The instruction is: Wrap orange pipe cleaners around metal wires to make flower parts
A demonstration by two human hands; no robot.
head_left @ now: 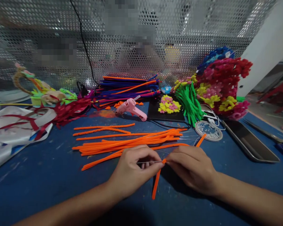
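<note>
I am pinching a thin silver wire (149, 162) in my left hand (132, 171); it is running sideways to my right hand (193, 166), which is clamping a fuzzy orange pipe cleaner (156, 183) trailing toward the near edge of the blue desk (49, 179).

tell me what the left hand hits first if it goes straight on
Likely the bent orange fuzzy pipe cleaner in the right hand; the left hand, pinching a thin metal wire, points straight at it.

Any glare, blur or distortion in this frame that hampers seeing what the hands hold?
Head view: left hand, right hand, thin wire and orange pipe cleaner sharp, evenly lit; perforated screen glints with glare; frame edges bow, wide-angle; pixelated patches up top.
</note>
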